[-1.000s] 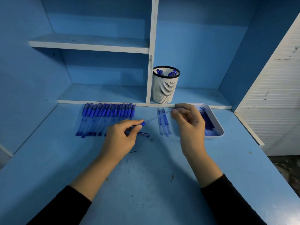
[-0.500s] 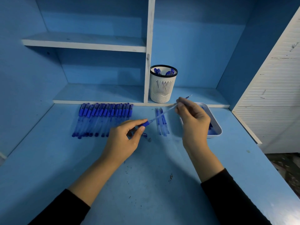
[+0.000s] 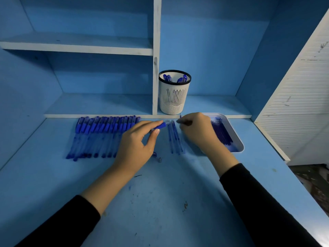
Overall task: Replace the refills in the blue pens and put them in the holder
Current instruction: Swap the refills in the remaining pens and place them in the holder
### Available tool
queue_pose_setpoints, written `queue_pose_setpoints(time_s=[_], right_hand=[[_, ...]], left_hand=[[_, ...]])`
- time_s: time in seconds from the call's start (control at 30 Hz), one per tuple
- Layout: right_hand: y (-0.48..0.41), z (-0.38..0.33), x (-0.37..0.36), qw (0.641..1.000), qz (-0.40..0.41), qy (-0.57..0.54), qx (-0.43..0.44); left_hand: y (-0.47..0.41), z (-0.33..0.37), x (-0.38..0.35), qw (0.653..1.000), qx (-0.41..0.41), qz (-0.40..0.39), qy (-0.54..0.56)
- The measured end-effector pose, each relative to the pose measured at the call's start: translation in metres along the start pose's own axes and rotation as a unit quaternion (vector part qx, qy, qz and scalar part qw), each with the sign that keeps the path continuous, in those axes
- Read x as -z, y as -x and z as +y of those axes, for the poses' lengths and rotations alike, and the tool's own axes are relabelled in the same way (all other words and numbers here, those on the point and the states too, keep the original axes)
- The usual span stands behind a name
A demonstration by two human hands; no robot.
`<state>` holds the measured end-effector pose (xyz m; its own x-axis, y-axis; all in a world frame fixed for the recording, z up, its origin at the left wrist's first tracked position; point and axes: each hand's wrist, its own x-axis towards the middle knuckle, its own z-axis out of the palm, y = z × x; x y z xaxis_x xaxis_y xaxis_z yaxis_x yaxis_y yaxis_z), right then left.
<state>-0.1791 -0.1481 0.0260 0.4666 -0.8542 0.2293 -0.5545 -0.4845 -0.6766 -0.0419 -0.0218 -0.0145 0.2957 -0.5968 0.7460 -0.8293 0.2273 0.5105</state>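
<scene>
Now: left hand point(image 3: 138, 145) pinches pen point(image 3: 160, 125) by blue end, thumb and forefinger curled. Right hand point(image 3: 195, 130) curled, pinching thin refill point(image 3: 180, 117), barely visible, beside loose refills point(image 3: 175, 139) on desk point(image 3: 160, 202), before holder point(image 3: 173, 97). Likely best: keep pen steady, feed fresh refill from tray point(image 3: 239, 145) straight, no bending.

Blue desk point(image 3: 160, 202), shelf point(image 3: 76, 48), white slatted panel point(image 3: 306, 104)

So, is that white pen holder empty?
No, several blue pens stand inside the holder, their caps showing above its rim.
</scene>
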Motion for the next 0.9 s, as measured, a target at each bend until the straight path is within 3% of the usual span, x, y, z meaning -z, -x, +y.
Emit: queue_pose_setpoints(time_s=[0.23, 0.43, 0.53, 0.67, 0.9], right_hand=[[-0.009, -0.003, -0.020, 0.991, -0.054, 0.123, 0.014], [-0.002, 0.004, 0.012, 0.999, 0.003, 0.049, 0.009], [0.001, 0.020, 0.039, 0.997, 0.033, 0.073, -0.019], [0.008, 0.041, 0.055, 0.991, -0.012, 0.118, -0.063], [0.010, 0.051, 0.054, 0.989, -0.057, 0.102, -0.091]], left_hand=[[0.000, -0.007, -0.007, 1.000, -0.016, -0.008, -0.008], [0.002, -0.008, -0.005, 1.000, -0.009, -0.024, 0.003], [0.002, -0.008, -0.005, 0.999, 0.003, -0.039, 0.011], [0.002, -0.006, -0.005, 0.998, -0.006, -0.058, 0.016], [0.003, -0.007, -0.005, 0.997, -0.010, -0.073, 0.015]])
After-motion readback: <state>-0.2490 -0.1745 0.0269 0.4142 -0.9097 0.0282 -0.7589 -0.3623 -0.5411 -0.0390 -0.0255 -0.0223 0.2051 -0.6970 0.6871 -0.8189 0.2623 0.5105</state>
